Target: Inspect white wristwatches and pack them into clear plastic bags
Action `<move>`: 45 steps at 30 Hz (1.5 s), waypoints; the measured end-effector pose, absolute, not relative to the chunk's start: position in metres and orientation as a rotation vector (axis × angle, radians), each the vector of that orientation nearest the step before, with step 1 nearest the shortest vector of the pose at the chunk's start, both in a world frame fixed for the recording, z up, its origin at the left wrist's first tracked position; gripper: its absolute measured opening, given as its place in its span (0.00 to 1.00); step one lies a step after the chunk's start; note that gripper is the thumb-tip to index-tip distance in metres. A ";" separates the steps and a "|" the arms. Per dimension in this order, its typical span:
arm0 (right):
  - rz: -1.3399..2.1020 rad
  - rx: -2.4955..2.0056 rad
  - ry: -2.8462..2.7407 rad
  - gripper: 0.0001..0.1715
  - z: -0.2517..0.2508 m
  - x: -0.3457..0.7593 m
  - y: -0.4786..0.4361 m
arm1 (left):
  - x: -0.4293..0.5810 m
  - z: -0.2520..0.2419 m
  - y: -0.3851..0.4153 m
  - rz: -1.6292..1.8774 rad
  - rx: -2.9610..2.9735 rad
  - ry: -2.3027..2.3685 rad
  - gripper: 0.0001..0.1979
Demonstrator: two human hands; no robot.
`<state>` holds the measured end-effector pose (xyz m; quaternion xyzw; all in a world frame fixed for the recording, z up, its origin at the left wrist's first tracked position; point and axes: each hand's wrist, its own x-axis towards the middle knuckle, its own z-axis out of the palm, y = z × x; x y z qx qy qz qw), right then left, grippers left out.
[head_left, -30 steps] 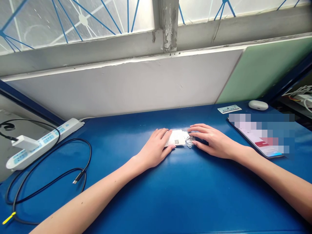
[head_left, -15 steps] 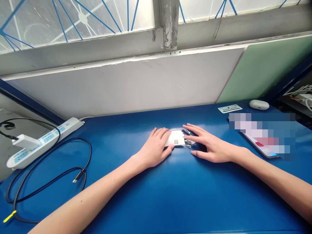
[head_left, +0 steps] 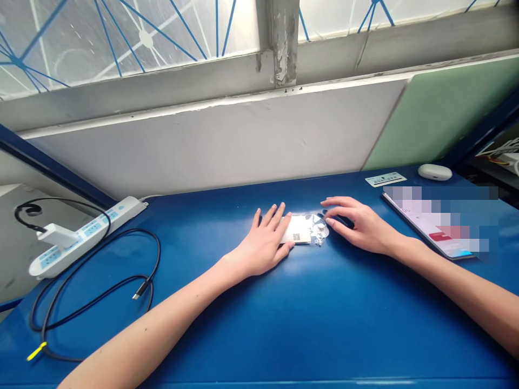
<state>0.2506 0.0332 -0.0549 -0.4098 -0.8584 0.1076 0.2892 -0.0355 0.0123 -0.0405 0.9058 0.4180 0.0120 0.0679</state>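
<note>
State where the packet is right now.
In the head view, the packet lies on the table just below and right of centre, partly under the left hand, with the right hand near its right end.

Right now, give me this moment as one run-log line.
left hand: spread over left end of white packet | right hand: curled near its right end, contact unclear | packet: lying on blue table

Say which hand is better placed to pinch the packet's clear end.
Likely the right hand: its thumb and fingertips are right beside the clear end of the packet. The left hand lies spread over the opposite end.
</note>
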 end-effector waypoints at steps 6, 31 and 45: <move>0.164 -1.024 -2.355 0.13 -0.053 0.244 0.028 | -0.036 -0.042 0.013 0.053 2.719 1.234 0.34; 0.258 -0.812 -2.492 0.25 -0.054 0.234 0.017 | -0.035 -0.043 0.013 0.138 2.693 1.199 0.32; 0.178 -0.857 -2.531 0.23 -0.050 0.231 0.013 | -0.035 -0.045 0.012 0.148 2.681 1.221 0.33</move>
